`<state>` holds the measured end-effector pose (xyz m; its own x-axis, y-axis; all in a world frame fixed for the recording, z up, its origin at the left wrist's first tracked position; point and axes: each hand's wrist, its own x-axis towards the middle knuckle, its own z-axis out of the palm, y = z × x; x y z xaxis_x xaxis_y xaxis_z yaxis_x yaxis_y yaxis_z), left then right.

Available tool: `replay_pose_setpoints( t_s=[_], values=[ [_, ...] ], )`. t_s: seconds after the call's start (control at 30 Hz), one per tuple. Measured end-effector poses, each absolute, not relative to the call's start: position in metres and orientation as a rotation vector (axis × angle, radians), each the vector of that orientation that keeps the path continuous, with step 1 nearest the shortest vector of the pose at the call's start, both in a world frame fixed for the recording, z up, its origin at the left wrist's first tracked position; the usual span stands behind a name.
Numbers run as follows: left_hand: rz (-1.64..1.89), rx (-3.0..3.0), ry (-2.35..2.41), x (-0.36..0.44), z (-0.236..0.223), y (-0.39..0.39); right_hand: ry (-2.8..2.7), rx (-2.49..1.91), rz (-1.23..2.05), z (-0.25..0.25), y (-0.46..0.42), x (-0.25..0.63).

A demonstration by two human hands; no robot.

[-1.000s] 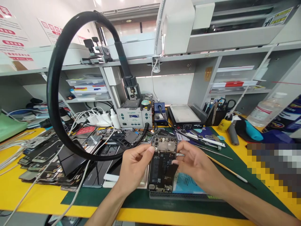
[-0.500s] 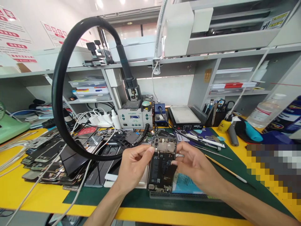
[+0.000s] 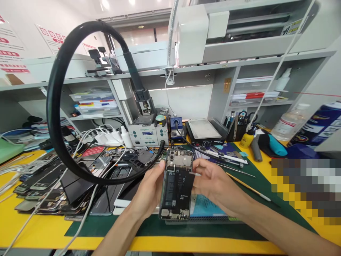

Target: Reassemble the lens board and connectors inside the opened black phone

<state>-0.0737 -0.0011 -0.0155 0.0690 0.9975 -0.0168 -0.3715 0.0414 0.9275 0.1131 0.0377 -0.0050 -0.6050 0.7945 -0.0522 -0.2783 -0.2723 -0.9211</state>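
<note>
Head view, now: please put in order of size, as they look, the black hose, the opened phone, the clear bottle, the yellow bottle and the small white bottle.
1. Black hose
2. Opened phone
3. Clear bottle
Yellow bottle and small white bottle: smallest, too alike to rank.

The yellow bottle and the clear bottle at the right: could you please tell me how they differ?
The yellow bottle is small and squat; the clear bottle is larger and taller. The yellow bottle looks opaque, while the clear bottle is see-through, with a white cap. Both stand.
</note>
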Motion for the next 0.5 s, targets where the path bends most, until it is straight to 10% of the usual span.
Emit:
replay_pose_setpoints(
  t_s=[0.33, 0.5],
  values=[
    [0.966, 0.707, 0.728, -0.058, -0.011, 0.000, -1.570, -0.859, 1.627, 0.000, 0.052, 0.120],
    [1.085, 0.944, 0.945, -0.056, -0.012, 0.004, -1.764, -0.975, 0.878, 0.005, 0.056, 0.126]
  ],
)
